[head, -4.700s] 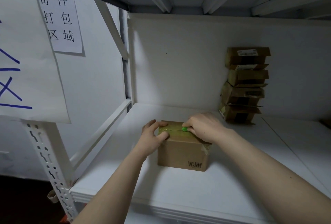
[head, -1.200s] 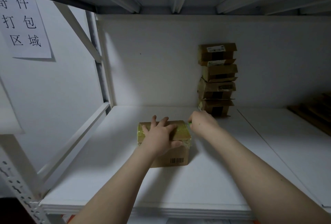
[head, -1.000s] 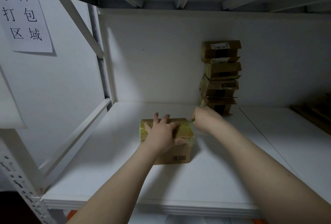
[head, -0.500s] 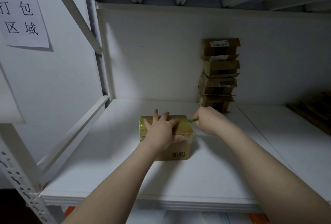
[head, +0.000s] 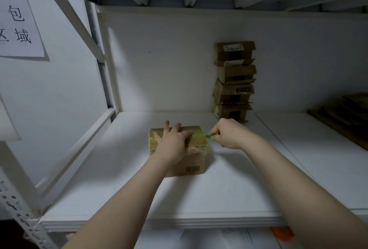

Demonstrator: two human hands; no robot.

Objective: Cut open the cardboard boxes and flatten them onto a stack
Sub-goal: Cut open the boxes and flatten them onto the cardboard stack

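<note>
A small cardboard box [head: 196, 166] with yellowish tape over its top and a barcode on its near face stands on the white shelf [head: 229, 189]. My left hand [head: 173, 145] lies flat on the box's top, fingers spread, thumb over the near edge. My right hand [head: 229, 134] grips a small green cutter [head: 211, 137] whose tip meets the box's upper right edge. A stack of several opened cardboard boxes [head: 235, 81] stands against the back wall, just behind my right hand.
White uprights and a diagonal brace [head: 79, 19] bound the shelf on the left. A paper sign [head: 18, 21] hangs on the left wall. Flat brown cardboard [head: 342, 117] lies at the far right of the shelf. Another shelf sits overhead.
Earlier my right hand worked the cutter along the box's top; it has since shifted to the right edge. My left hand moved from the left end to lying flat on top.
</note>
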